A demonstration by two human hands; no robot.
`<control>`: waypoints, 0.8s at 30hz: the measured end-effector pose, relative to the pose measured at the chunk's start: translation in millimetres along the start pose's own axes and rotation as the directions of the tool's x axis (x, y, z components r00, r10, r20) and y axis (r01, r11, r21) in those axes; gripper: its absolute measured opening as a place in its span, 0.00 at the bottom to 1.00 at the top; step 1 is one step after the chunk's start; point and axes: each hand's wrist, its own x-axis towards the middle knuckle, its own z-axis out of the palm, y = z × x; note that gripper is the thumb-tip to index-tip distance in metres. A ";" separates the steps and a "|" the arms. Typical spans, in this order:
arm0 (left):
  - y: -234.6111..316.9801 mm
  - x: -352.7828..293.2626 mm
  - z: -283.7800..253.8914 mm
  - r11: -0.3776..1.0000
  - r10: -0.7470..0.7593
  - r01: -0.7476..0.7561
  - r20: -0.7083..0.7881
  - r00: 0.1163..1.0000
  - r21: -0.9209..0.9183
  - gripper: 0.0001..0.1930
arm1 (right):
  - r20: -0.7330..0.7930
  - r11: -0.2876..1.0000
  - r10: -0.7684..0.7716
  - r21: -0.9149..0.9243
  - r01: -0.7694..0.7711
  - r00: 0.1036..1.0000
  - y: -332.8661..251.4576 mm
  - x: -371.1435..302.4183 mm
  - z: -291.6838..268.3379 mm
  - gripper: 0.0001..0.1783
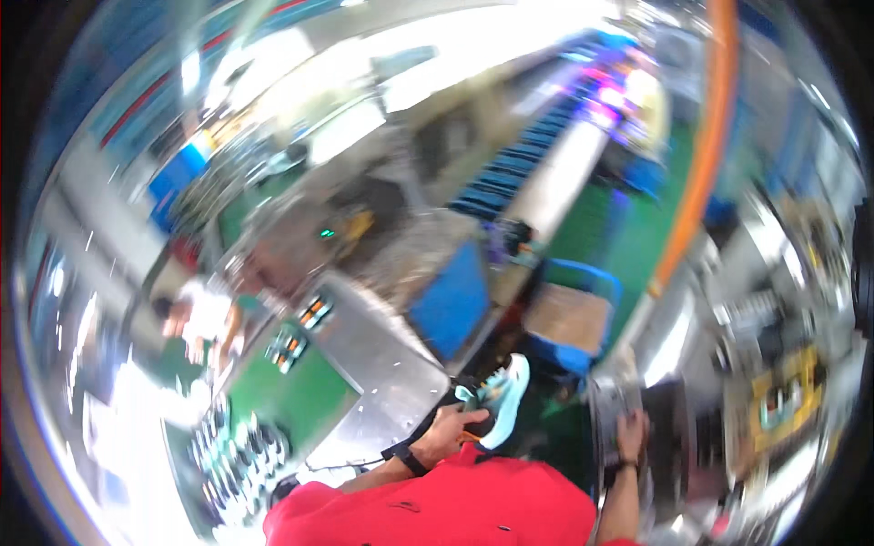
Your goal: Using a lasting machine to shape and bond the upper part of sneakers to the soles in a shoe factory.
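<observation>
A pale blue sneaker (506, 400) with a thick light sole and a dark collar is held in front of my body, toe pointing away. My left hand (446, 433) is closed around its heel end, with a dark band on the wrist. Out to the right, my right hand (631, 435) lies at a grey metal machine surface (612, 400). Its fingers look stretched out and nothing shows in them, though motion blurs them. Whether that hand presses on the metal or hovers just over it, I cannot tell.
Several shoes (237, 464) stand on a green-topped table (314, 396) with a metal edge at left. A person (205, 318) is beyond it. A blue cart (569, 318) stands ahead, near a long conveyor (564, 173). Machinery with a yellow frame (787, 400) is at right.
</observation>
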 end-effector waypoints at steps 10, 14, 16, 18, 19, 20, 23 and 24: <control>-22.8 11.7 -217.2 0.898 -0.056 -0.205 -0.564 0.824 -0.389 0.11 | -0.055 0.890 -0.448 0.067 0.451 0.893 -260.6 156.2 -21.9 0.15; -30.2 63.2 -328.5 0.856 0.057 -0.412 -0.735 0.676 -0.312 0.18 | -0.044 0.591 -0.787 0.232 0.773 0.615 -518.0 177.5 -17.3 0.13; -16.2 78.1 -380.9 0.805 0.050 -0.494 -0.793 0.608 -0.328 0.15 | 0.032 0.480 -0.875 0.179 0.859 0.483 -627.9 177.2 -1.0 0.14; 14.9 78.3 -420.3 0.798 0.024 -0.506 -0.820 0.572 -0.329 0.15 | 0.087 0.377 -0.926 0.190 0.907 0.367 -722.0 175.3 34.2 0.15; 17.7 87.7 -446.7 0.810 0.000 -0.491 -0.838 0.545 -0.320 0.14 | 0.166 0.270 -0.957 0.196 0.943 0.239 -767.9 175.2 52.1 0.18; 18.1 100.1 -474.5 0.774 0.031 -0.547 -0.842 0.538 -0.321 0.14 | 0.205 0.267 -0.953 0.217 0.939 0.224 -810.0 172.0 77.5 0.21; 58.3 119.0 -534.5 0.742 -0.005 -0.580 -0.867 0.498 -0.337 0.14 | 0.332 0.159 -0.939 0.209 0.965 0.083 -918.1 160.8 150.7 0.30; 69.5 136.0 -560.1 0.715 -0.021 -0.608 -0.880 0.474 -0.345 0.14 | 0.343 0.142 -0.937 0.209 0.968 0.063 -945.6 160.1 172.0 0.30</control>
